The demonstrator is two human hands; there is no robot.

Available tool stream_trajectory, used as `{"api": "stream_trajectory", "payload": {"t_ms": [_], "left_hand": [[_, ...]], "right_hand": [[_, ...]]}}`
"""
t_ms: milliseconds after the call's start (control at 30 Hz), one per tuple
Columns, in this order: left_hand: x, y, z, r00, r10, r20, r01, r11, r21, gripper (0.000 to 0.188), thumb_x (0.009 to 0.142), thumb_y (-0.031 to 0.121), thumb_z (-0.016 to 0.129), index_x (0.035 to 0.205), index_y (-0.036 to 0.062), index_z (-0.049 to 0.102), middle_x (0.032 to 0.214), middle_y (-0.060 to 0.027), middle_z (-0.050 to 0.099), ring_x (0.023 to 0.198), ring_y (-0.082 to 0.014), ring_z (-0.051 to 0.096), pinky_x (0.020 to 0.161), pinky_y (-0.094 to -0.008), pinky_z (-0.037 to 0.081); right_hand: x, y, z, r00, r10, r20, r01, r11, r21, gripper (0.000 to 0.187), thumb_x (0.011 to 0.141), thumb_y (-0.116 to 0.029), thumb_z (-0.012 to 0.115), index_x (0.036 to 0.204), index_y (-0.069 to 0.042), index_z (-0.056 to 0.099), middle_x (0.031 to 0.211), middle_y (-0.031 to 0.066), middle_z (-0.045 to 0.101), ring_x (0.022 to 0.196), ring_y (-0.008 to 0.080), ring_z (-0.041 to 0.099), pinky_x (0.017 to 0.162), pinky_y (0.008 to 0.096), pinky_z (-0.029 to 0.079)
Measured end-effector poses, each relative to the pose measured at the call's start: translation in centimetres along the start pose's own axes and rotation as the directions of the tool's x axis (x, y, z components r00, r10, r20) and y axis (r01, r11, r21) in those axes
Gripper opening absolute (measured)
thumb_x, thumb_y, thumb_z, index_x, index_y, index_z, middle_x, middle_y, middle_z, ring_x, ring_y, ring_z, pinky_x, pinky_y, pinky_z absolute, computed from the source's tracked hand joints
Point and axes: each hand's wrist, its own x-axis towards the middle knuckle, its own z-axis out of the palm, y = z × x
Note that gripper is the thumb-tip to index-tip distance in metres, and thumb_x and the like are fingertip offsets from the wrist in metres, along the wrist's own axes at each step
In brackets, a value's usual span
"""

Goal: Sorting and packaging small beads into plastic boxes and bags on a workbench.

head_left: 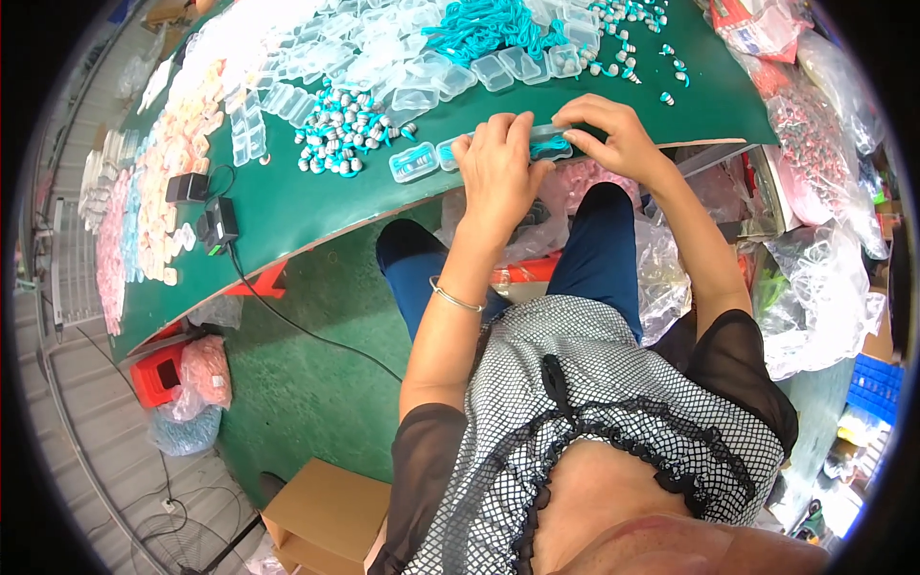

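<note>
Along the near edge of the green table [287, 192], small clear plastic cases stand in a row. The leftmost case [414, 164] has striped grey-and-teal pieces that look like earplugs inside. Beside it is another case [447, 154], partly covered by my left hand [500, 172], whose fingers curl over the row. My right hand [618, 142] has its thumb and index finger closed at the right end of a case [548, 146] with teal cord in it. My left thumb is near that same case. Just beyond my left hand lies a pile of loose earplugs [347, 132].
Empty clear cases [383, 57] are heaped at the back, with a bundle of teal cords [484, 31] on them. More earplugs [628, 57] are scattered at the far right. A black adapter [220, 225] trails a cable off the table. Plastic bags [815, 144] crowd the right.
</note>
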Motion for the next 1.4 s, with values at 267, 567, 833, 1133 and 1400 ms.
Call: {"api": "stream_trajectory", "payload": {"t_ms": [267,567,833,1133,1400], "left_hand": [[0.5,-0.6,-0.2,0.996,0.074,0.041,-0.071,0.995,-0.07,0.04,0.058,0.018,0.085,0.094,0.0077,0.071,0.091,-0.0052,0.062,0.089,-0.0236,0.061,0.082,-0.0421,0.036],[1.1,-0.8,0.0,0.97,0.242,0.022,-0.242,0.97,-0.009,0.032,0.074,0.023,0.077,0.102,0.0085,0.069,0.085,-0.0045,0.064,0.083,-0.0237,0.062,0.078,-0.0411,0.038],[1.3,-1.8,-0.3,0.958,0.283,0.039,-0.284,0.959,0.009,0.025,0.077,0.02,0.075,0.096,0.0069,0.067,0.081,-0.0051,0.062,0.077,-0.0248,0.061,0.077,-0.04,0.039],[0.8,-3.1,-0.8,0.972,0.235,-0.019,-0.236,0.969,-0.073,0.029,0.073,0.028,0.077,0.094,0.01,0.068,0.083,-0.0032,0.064,0.077,-0.0231,0.061,0.076,-0.0421,0.036],[0.6,-3.1,-1.0,0.974,0.223,-0.029,-0.224,0.974,-0.033,0.033,0.073,0.03,0.077,0.096,0.0089,0.068,0.089,-0.0041,0.067,0.082,-0.0228,0.062,0.078,-0.0428,0.036]], "right_hand": [[-2.9,-0.5,1.7,0.989,-0.131,-0.062,0.122,0.985,-0.125,0.032,0.073,-0.006,0.073,0.105,-0.005,0.067,0.104,0.0108,0.063,0.1,0.0296,0.06,0.085,0.0389,0.051],[-2.2,-0.5,1.8,0.993,-0.072,-0.098,0.057,0.987,-0.15,0.034,0.076,-0.007,0.071,0.109,-0.004,0.063,0.104,0.0116,0.062,0.098,0.0304,0.059,0.084,0.0385,0.05],[-1.3,-0.2,2.8,0.991,0.002,-0.131,-0.006,1.0,-0.028,0.024,0.083,-0.007,0.067,0.106,-0.002,0.065,0.097,0.0116,0.061,0.087,0.0273,0.06,0.076,0.0342,0.05],[-0.2,-0.3,3.0,0.997,0.028,-0.068,-0.023,0.997,0.075,0.025,0.084,-0.01,0.069,0.107,-0.002,0.066,0.098,0.0105,0.062,0.083,0.0231,0.061,0.074,0.0314,0.05],[0.0,-0.3,3.3,0.997,-0.015,-0.079,0.017,0.999,0.033,0.029,0.084,-0.012,0.069,0.111,-0.003,0.065,0.104,0.0114,0.063,0.092,0.0244,0.062,0.081,0.0325,0.051]]}}
